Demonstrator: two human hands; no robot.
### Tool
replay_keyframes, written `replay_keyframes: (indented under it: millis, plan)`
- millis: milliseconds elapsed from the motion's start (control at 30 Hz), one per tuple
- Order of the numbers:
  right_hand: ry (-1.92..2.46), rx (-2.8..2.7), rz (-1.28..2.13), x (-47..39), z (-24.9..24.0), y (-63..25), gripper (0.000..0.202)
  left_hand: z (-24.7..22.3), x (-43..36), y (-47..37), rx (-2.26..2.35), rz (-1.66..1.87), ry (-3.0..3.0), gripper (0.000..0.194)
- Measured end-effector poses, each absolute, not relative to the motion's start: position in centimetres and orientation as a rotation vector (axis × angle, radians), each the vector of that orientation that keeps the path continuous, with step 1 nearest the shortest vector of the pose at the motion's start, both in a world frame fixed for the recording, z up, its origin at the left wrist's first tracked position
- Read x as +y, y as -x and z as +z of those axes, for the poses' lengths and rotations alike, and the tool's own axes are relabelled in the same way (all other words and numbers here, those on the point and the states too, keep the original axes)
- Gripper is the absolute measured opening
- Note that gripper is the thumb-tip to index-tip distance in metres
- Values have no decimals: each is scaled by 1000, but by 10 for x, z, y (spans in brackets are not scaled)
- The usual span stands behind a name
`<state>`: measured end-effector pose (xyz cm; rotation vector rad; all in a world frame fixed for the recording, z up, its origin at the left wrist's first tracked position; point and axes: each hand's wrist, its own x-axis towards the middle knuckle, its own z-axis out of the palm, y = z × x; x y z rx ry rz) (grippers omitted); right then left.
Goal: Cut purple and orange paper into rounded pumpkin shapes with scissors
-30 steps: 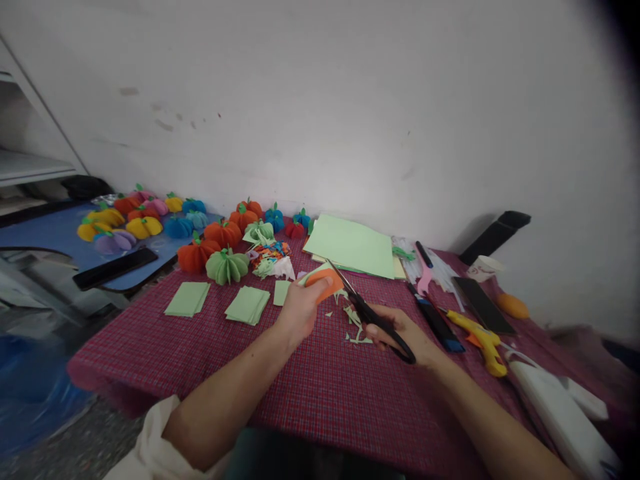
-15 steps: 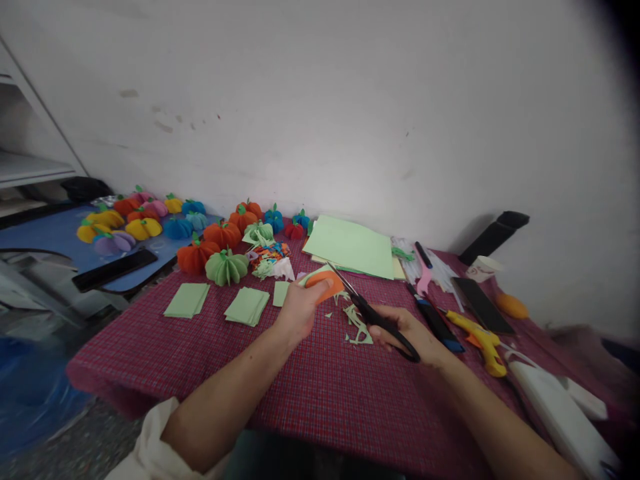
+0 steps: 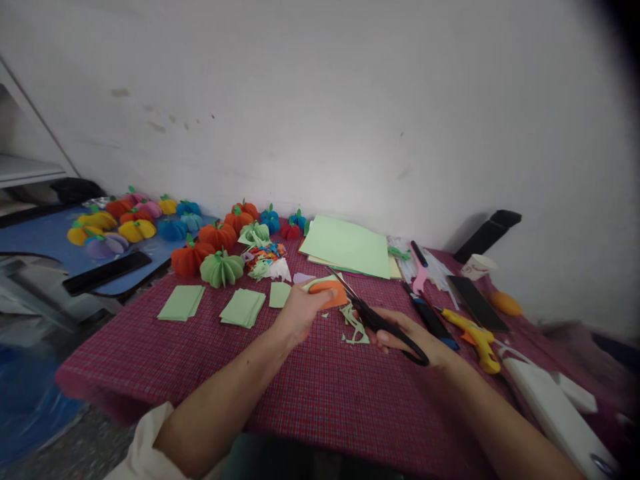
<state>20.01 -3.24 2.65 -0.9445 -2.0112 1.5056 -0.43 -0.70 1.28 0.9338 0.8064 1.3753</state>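
Note:
My left hand pinches an orange paper piece together with light green paper behind it. In my right hand are black-handled scissors, their blades reaching up to the edge of the held paper. Below the blades lie light green paper scraps. Left of my left hand are stacks of green paper squares, another stack and a single green square.
Large green sheets lie at the back by the wall. Folded-paper pumpkins and coloured scraps stand at the left. To the right are a cutter knife, a yellow glue gun, a dark phone and a paper cup.
The orange piece has turned in my left hand, more of its lower right side now showing. The scissors' blades have shifted slightly along the paper's edge. The whole view has shifted a little.

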Motion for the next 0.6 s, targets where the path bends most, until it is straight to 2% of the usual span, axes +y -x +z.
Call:
replay_keyframes:
  millis: [600]
  plan:
    - [958,-1984,1519,-31,23,-201,43,7,-6,4,811,1321,-1031,13]
